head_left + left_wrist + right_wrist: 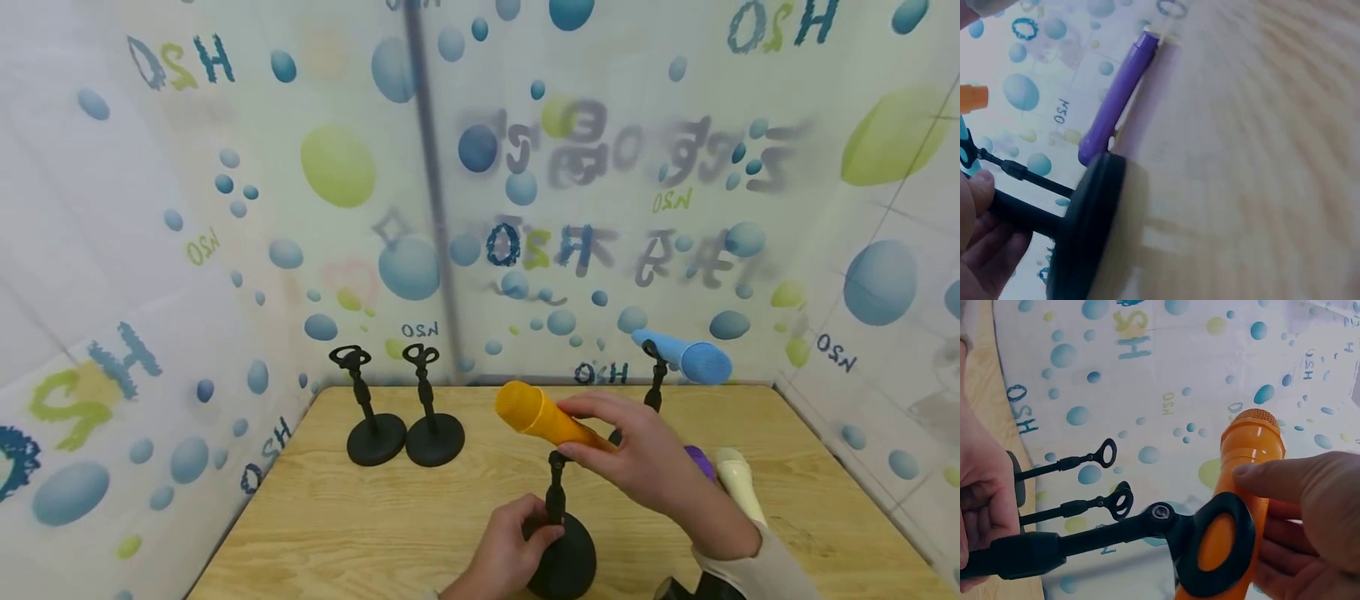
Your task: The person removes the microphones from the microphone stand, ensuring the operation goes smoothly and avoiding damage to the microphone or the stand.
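An orange microphone [534,412] is pinched in my right hand [648,454], between thumb and fingers, its mesh head tilted up and to the left in the head view. Right below it is the clip [1219,544] of a black microphone stand [564,560]; in the right wrist view the clip's ring overlaps the orange body. My left hand [510,542] grips this stand's pole just above the round base. In the left wrist view, thumb and fingers wrap the pole, and a purple microphone [1119,103] lies on the table beyond the base.
Two black stands [375,439] with bare clips stand at the back left of the wooden table [337,525]. At the back right, a blue microphone [686,356] sits in another stand's clip. A cream microphone [738,482] lies on the right, beside the purple one. A patterned curtain [337,250] encloses the table.
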Tool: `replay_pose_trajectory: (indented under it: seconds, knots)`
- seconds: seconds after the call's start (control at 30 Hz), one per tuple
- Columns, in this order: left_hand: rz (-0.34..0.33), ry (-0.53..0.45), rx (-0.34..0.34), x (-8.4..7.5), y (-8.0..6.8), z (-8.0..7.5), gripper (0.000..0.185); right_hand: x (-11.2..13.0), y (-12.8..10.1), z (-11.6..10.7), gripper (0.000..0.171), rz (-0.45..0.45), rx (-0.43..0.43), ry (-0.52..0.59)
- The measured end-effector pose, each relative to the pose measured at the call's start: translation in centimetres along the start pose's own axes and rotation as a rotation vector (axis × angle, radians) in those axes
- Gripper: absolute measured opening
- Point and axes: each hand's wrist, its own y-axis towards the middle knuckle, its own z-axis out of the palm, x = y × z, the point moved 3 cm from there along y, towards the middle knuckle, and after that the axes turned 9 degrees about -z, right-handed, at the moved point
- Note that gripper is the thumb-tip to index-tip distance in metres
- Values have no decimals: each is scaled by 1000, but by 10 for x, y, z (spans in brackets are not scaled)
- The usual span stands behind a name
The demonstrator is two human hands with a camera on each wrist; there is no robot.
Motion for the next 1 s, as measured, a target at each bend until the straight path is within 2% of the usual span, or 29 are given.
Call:
replay_pose_trajectory:
  seconds: [0.17, 0.33, 0.6, 0.9, 1.0]
  knots:
    - [32, -8, 49, 4, 1, 0, 8, 0, 0, 2, 40, -26, -12, 29]
    - [61, 4, 66, 7, 2, 2, 6, -1, 1, 3, 40, -28, -2, 49]
    - [40, -8, 55, 6, 3, 3, 4, -2, 2, 3, 38, -17, 12, 71]
    - [32, -39, 45, 5, 3, 4, 7, -5, 4, 5, 36, 47, 18, 230]
    - [15, -59, 59, 5, 4, 5, 8, -6, 3, 5, 35, 53, 16, 245]
